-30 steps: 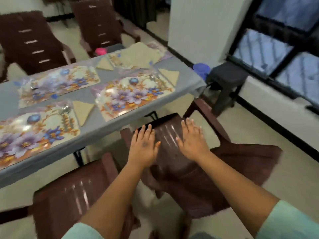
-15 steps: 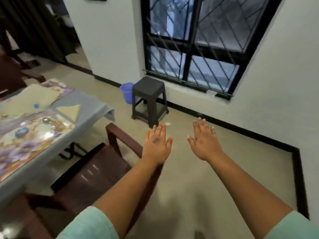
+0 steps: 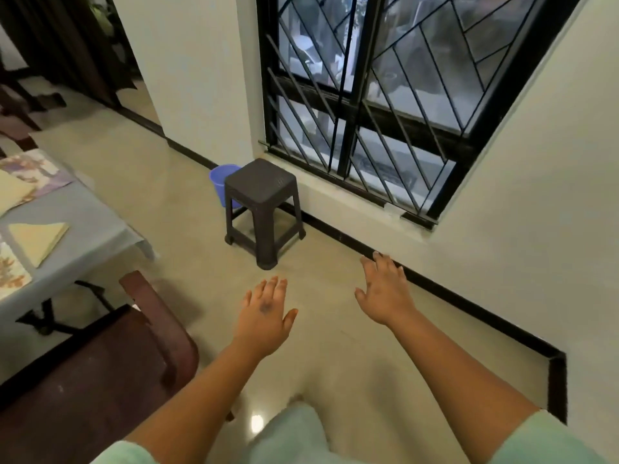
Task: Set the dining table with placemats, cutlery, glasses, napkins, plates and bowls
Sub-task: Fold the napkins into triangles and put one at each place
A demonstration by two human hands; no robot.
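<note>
A cream folded napkin [image 3: 39, 242] lies near the tabletop's [image 3: 90, 226] right edge beside floral placemats [image 3: 31, 167]. Left hand [image 3: 266, 314] and right hand [image 3: 385, 293] hover flat with fingers spread, holding nothing.

Bare forearms; left hand [image 3: 266, 311] bears dark smudge on back, right hand [image 3: 385, 289] similar faint mark; pale mint-green short sleeves [image 3: 549, 440].

Beige polished floor [image 3: 174, 182], off-white walls [image 3: 522, 202] with black skirting, black-framed window [image 3: 365, 95] with diagonal grille, dark plastic stool [image 3: 261, 195] below it, purple bucket [image 3: 222, 177] just behind stool, brown chair [image 3: 110, 363] lower left, dark curtain [image 3: 67, 38] top left
</note>
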